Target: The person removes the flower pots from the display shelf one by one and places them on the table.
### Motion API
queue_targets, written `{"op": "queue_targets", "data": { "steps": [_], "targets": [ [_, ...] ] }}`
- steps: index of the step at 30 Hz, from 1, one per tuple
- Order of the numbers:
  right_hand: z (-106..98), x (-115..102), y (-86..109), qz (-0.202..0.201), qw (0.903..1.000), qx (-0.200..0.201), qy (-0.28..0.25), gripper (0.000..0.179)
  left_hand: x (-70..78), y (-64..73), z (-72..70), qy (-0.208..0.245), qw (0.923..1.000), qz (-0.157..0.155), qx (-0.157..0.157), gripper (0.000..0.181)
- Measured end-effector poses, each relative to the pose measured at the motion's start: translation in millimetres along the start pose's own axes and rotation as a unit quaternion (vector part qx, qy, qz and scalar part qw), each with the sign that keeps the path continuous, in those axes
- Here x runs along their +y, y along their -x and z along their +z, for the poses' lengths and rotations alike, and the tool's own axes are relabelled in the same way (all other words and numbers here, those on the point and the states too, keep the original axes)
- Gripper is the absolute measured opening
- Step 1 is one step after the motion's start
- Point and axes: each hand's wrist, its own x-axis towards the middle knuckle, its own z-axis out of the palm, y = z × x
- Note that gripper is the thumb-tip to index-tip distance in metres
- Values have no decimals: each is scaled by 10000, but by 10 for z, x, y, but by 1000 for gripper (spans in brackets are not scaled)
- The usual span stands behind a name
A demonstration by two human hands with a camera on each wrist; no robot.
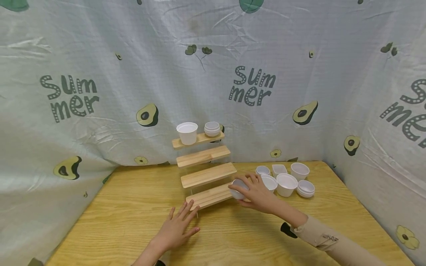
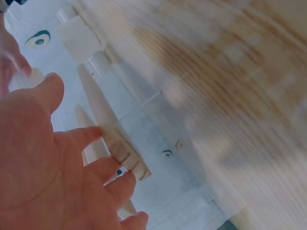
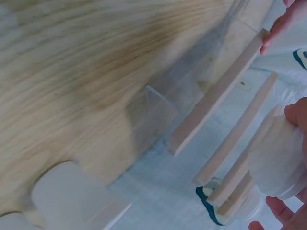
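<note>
A stepped rack with wooden shelves (image 1: 208, 175) and clear side panels (image 3: 160, 112) stands on the table. My left hand (image 1: 176, 227) has its fingers spread, and its fingertips touch the left end of the lowest shelf (image 2: 122, 148). My right hand (image 1: 261, 195) grips a small round white tub (image 1: 239, 189) by its sides, just above that shelf's right end. In the right wrist view the held tub (image 3: 278, 160) shows between thumb and fingers. On the top shelf sit a tall white tub (image 1: 188, 133) and a low ribbed white tub (image 1: 212, 129).
Right of the rack stand several white tubs, among them a tapered one (image 1: 286, 184), a ribbed one (image 1: 305, 188) and a squarish one (image 1: 279, 169). Printed cloth (image 1: 186, 85) hangs behind the wooden table (image 1: 133, 207) and along its sides.
</note>
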Motion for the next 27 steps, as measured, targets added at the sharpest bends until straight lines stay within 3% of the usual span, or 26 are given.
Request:
{"op": "queue_targets", "data": {
  "steps": [11,21,23,27],
  "targets": [
    [-47,42,387,67,9999,-70,48,44,5,-6,5,-120,9999,-17,46,61],
    [-68,56,693,262,9991,-295,160,57,-8,-7,25,-178,9998,12,86,61],
    [-57,62,756,311,9987,-359,196,71,-11,-7,27,-176,9998,19,98,60],
    [-15,81,872,390,9982,-415,161,72,-17,-6,28,-177,9998,27,85,61]
  ]
}}
